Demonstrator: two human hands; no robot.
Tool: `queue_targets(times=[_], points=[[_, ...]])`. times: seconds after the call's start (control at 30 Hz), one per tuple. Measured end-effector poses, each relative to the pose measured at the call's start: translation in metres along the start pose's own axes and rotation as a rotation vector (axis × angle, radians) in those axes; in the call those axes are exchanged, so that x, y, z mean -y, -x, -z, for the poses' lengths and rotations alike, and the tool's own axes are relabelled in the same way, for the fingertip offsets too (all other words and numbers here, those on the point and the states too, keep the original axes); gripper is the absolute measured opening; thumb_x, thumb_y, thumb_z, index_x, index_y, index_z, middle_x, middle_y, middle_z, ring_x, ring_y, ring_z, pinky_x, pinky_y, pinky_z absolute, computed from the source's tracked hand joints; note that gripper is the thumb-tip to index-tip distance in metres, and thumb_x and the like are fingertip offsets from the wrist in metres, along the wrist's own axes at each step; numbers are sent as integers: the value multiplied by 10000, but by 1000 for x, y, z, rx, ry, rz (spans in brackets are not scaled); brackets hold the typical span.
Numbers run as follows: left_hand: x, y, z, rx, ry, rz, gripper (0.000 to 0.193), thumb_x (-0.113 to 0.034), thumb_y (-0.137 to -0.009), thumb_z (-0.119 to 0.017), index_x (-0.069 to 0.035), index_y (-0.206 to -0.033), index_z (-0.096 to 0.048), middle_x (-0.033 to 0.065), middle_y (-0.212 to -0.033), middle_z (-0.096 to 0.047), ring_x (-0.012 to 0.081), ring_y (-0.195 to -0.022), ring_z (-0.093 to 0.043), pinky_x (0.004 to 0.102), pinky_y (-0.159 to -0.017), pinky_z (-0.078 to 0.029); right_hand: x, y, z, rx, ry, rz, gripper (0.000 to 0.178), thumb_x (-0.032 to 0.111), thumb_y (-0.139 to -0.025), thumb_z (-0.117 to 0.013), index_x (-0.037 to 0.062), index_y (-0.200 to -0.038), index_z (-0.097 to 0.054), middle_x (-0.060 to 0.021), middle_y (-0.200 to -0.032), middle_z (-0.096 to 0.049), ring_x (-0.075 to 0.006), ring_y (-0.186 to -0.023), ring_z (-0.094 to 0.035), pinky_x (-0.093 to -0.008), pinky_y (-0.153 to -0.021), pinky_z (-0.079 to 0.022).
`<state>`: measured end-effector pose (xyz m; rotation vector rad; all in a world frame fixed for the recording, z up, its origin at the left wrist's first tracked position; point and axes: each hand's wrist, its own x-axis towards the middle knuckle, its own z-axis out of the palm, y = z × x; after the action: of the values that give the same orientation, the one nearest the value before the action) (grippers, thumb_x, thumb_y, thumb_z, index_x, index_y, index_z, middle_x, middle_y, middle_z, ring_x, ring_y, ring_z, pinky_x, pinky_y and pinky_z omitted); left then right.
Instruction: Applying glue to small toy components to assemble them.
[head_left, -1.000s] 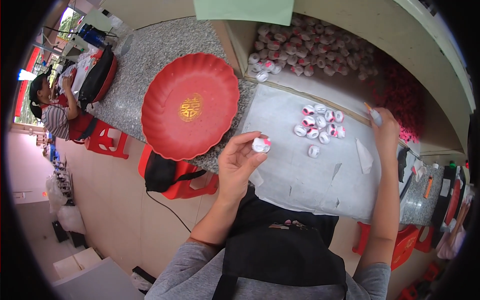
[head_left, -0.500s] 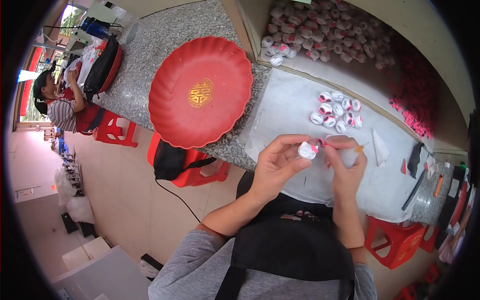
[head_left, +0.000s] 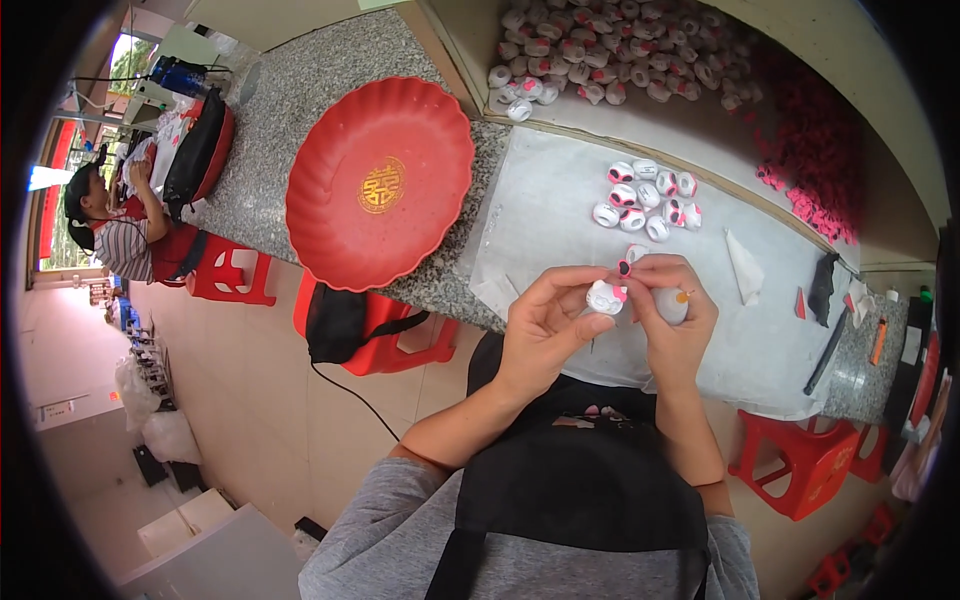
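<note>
White cat-faced piece, pink bow at its corner, pinched in left hand over the white sheet. Right hand, angled inward beside it, curled round a pale orange-tipped bottle (pink-black bit between fingertips, can't tell whose grip).

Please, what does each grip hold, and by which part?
Left grip: white, pink-bowed rounded piece, by its edges. Right grip: small pink-black piece, hold unclear; white orange-tipped bottle, held part hidden.
</note>
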<state>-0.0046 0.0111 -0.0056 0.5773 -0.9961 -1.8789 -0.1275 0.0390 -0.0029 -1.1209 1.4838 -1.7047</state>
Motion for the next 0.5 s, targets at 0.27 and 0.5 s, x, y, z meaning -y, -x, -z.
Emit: queue_targets(times=[0.27,0.5], points=[[3,1,-2,-1,-36,46,355,31,-686,-564,15,-1012,-426,132,-995,-493,190,-952,-479,280,-818,-373,7,-8,17,210,161,-71,159,-61,-675,-543,-31,-831,-536,-56,-755,-537,-61,-573,-468,-174,-433,-365],[6,-5,5,-19,-346,-160,332,65,-668,-570,6,-978,-468,125,-1002,-480,178,-935,-480,272,-789,-392,22,-2,33,107,-318,-372,122,-69,-637,-554,-11,-706,-471,-156,-693,-538,-133,-488,-481,-198,-424,-388]])
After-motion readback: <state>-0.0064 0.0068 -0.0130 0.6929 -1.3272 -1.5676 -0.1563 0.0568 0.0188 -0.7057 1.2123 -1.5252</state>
